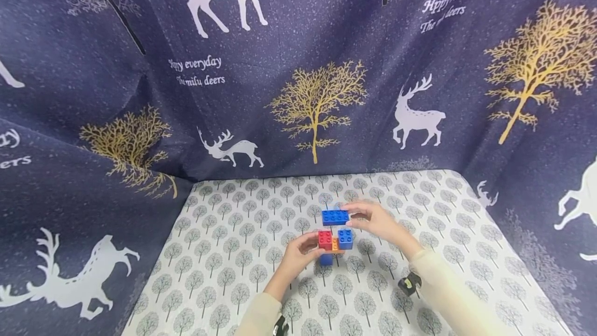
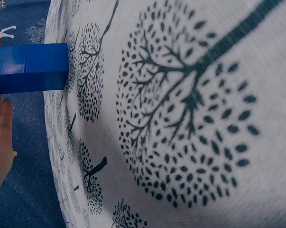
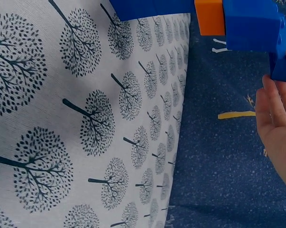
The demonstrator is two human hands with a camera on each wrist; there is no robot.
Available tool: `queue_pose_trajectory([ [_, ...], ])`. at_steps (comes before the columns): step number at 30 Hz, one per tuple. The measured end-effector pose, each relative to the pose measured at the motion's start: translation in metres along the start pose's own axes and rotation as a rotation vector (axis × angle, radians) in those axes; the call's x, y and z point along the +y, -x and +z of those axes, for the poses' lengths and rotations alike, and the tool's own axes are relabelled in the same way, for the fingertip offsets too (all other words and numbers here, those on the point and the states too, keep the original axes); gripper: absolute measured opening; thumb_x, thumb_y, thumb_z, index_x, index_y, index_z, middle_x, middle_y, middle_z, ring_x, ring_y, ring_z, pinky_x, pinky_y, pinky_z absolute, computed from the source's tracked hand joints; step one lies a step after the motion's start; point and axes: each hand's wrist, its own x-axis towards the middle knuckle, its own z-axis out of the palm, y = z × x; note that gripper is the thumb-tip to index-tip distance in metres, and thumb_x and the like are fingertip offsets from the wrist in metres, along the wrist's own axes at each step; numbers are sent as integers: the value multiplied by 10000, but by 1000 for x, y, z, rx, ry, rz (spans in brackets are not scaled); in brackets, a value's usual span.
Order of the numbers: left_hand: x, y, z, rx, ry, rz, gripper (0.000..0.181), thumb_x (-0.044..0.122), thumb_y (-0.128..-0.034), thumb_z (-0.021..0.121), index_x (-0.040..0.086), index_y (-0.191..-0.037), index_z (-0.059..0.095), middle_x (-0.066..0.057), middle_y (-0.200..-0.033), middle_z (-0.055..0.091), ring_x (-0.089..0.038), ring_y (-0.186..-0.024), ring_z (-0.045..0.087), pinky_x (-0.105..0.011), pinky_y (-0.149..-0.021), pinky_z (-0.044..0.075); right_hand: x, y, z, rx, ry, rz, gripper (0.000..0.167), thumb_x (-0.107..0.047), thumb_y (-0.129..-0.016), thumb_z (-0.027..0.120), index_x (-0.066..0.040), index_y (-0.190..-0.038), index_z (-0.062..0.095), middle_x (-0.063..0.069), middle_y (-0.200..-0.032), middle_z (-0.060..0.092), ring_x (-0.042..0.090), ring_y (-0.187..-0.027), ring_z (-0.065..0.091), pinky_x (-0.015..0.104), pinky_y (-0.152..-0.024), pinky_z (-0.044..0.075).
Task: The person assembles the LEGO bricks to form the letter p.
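Note:
In the head view my left hand [image 1: 298,254] holds a small build of toy bricks by its left side, at the red brick [image 1: 325,239]. That build also has an orange brick [image 1: 335,244] in the middle, a square blue brick [image 1: 345,239] on the right and blue below [image 1: 326,260]. My right hand [image 1: 377,220] pinches a longer blue brick [image 1: 335,217] at its right end, just beyond the build. The left wrist view shows stacked blue bricks [image 2: 31,69] beside the fingers. In the right wrist view, the held brick [image 3: 281,64] appears close to the square blue one [image 3: 252,26].
A white tablecloth [image 1: 224,274] printed with grey trees covers the table. Behind and at both sides hangs a dark blue curtain [image 1: 289,30] with white deer and golden trees. Each wrist wears a small black device [image 1: 409,284].

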Motion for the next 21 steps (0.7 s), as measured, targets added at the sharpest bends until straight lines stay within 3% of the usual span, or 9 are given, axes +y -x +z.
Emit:
queue_pose_trajectory([
  [5,0,1,0,-5,6,1,432,94,-841,722,-12,-1236,585,-177,-1187,641,-336,-1127,590,-535,-1045,416,-4,8,5,-5,-28,22,438,-155,-854,718,-27,-1257,602,166,-1305,557,330,-1076,612,367,-939,536],
  [12,2,1,-1,-16,17,30,424,80,-844,718,-26,-1232,584,-198,-1197,632,-354,-1126,587,-538,-1042,420,-8,14,12,-28,-34,-37,427,-144,-857,718,-23,-1251,605,177,-1291,566,314,-1061,620,437,-953,522],
  [21,3,0,-1,-1,-15,4,414,110,-842,723,6,-1223,599,-146,-1185,647,-297,-1113,600,-456,-1040,450,-7,17,16,-34,-49,-119,413,-90,-848,717,41,-1222,602,185,-1256,573,271,-1067,617,501,-946,509],
])
